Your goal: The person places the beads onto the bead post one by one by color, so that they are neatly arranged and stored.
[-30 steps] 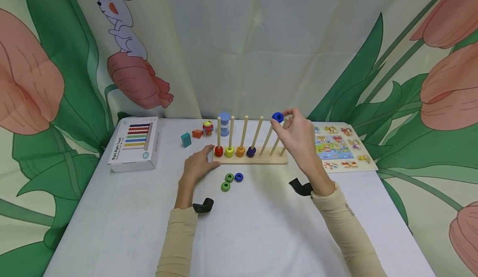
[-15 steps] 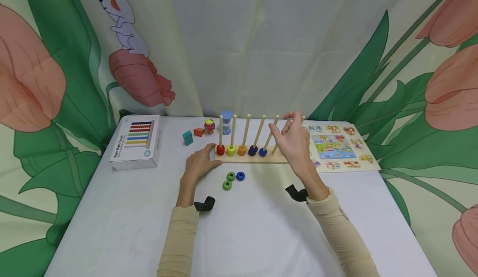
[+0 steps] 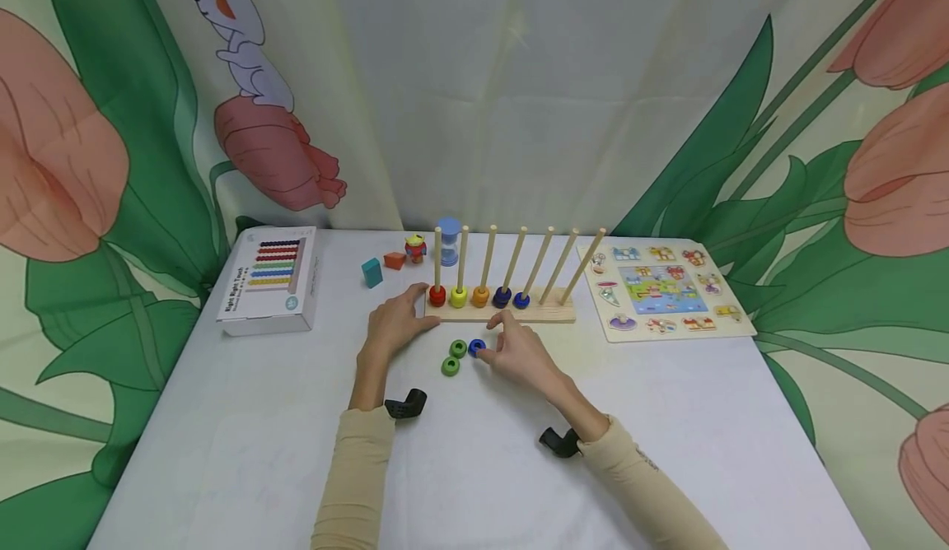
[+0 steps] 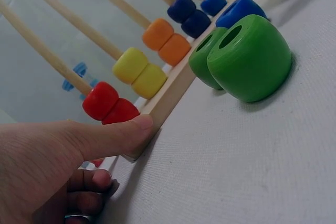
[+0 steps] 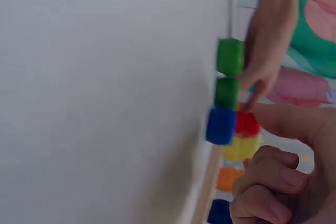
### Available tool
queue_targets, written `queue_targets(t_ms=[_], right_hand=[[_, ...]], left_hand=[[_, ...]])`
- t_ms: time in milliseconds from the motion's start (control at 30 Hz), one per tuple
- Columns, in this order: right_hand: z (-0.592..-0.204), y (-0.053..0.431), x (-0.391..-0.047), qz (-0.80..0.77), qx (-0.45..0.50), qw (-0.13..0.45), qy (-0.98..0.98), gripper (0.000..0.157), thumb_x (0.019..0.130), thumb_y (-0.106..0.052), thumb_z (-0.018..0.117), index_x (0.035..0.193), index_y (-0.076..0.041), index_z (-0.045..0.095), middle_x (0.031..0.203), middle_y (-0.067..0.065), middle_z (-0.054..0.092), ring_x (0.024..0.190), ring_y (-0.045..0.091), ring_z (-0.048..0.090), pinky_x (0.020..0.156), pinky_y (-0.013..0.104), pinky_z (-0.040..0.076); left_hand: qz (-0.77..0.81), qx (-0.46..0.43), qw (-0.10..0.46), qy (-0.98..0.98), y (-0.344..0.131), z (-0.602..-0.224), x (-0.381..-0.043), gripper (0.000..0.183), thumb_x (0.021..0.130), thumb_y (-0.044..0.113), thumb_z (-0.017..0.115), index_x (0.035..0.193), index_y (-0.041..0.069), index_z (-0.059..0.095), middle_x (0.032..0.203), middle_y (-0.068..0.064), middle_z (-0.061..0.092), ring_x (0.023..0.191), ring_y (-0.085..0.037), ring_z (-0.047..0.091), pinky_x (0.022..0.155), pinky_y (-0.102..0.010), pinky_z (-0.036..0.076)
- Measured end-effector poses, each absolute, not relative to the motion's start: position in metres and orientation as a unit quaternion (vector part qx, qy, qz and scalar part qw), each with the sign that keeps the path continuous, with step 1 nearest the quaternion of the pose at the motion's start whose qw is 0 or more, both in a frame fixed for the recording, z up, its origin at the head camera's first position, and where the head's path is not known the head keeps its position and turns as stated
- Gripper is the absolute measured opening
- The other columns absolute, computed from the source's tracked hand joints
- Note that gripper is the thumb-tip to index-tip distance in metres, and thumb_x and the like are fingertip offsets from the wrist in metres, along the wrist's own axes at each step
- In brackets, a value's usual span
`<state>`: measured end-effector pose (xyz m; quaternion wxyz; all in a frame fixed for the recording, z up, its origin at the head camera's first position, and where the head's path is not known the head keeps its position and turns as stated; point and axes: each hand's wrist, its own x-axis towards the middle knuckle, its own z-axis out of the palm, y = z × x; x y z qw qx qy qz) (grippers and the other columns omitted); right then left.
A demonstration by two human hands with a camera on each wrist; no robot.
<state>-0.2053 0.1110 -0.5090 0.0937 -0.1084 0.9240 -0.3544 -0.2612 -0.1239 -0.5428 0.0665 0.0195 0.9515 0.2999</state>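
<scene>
A wooden bead rack [image 3: 554,313] with a row of upright pegs stands mid-table. Red [image 4: 100,101], yellow [image 4: 131,65], orange [image 4: 158,34] and dark blue [image 4: 181,9] beads sit on pegs, and a brighter blue bead [image 3: 522,300] on the one after. My left hand [image 3: 393,324] grips the rack's left end, thumb along the front edge. In front of the rack lie two green beads [image 3: 450,366] and a loose blue bead [image 3: 477,348]. My right hand [image 3: 525,359] is beside that blue bead, thumb close to it, index finger apart; whether the thumb touches cannot be told.
Behind the rack are a blue sand timer [image 3: 449,241], a small toy figure [image 3: 415,248], an orange block [image 3: 394,261] and a teal block [image 3: 372,272]. A white box [image 3: 267,282] lies at the left, a picture puzzle board [image 3: 663,293] at the right.
My right hand has put the blue bead it held onto the fifth peg, let go, and come down left to the loose blue bead. The left hand has stayed on the rack.
</scene>
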Motion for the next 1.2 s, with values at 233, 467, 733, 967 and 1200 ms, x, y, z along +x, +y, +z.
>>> queue_targets(t_ms=[233,467,733,967,1200], right_hand=[[-0.524,0.107,-0.211,-0.333,-0.149,0.139,0.920,0.051,0.078,-0.026,0.078,0.117,-0.010,0.049,0.063,0.000,0.054,0.050,0.012,0.046,0.047,0.029,0.036],[-0.528,0.104,-0.209,-0.305,-0.169,0.123,0.929,0.036,0.082,-0.027,0.073,0.107,-0.008,0.055,0.055,-0.004,0.052,0.045,0.008,0.044,0.042,0.025,0.032],[-0.487,0.117,-0.207,-0.311,-0.126,0.052,0.940,0.039,0.083,-0.031,0.073,0.110,-0.007,0.056,0.060,-0.002,0.053,0.048,0.012,0.047,0.045,0.028,0.036],[-0.423,0.138,-0.219,-0.328,-0.114,-0.078,0.934,0.040,0.088,-0.033,0.068,0.116,-0.008,0.055,0.057,0.001,0.050,0.043,0.016,0.041,0.040,0.029,0.031],[-0.381,0.149,-0.229,-0.285,-0.113,-0.207,0.929,0.044,0.090,-0.035,0.064,0.118,-0.002,0.055,0.058,0.003,0.050,0.044,0.018,0.042,0.042,0.032,0.032]], left_hand=[[0.300,0.019,0.067,0.952,-0.123,-0.541,-0.262,0.073,0.080,0.051,0.070,0.142,0.022,0.043,0.080,-0.003,0.058,0.074,-0.022,0.051,0.071,-0.039,0.040],[0.296,0.021,0.065,0.953,-0.121,-0.541,-0.264,0.073,0.080,0.051,0.071,0.141,0.022,0.044,0.079,-0.003,0.057,0.073,-0.022,0.051,0.068,-0.037,0.039],[0.298,0.021,0.068,0.952,-0.121,-0.543,-0.262,0.073,0.080,0.050,0.071,0.142,0.022,0.043,0.082,-0.003,0.059,0.075,-0.022,0.051,0.072,-0.041,0.040],[0.306,0.026,0.063,0.950,-0.123,-0.544,-0.261,0.072,0.081,0.049,0.071,0.142,0.021,0.043,0.087,-0.005,0.060,0.076,-0.022,0.052,0.070,-0.039,0.041],[0.304,0.027,0.062,0.950,-0.123,-0.545,-0.262,0.072,0.080,0.050,0.070,0.141,0.021,0.044,0.087,-0.005,0.061,0.075,-0.022,0.053,0.069,-0.039,0.041]])
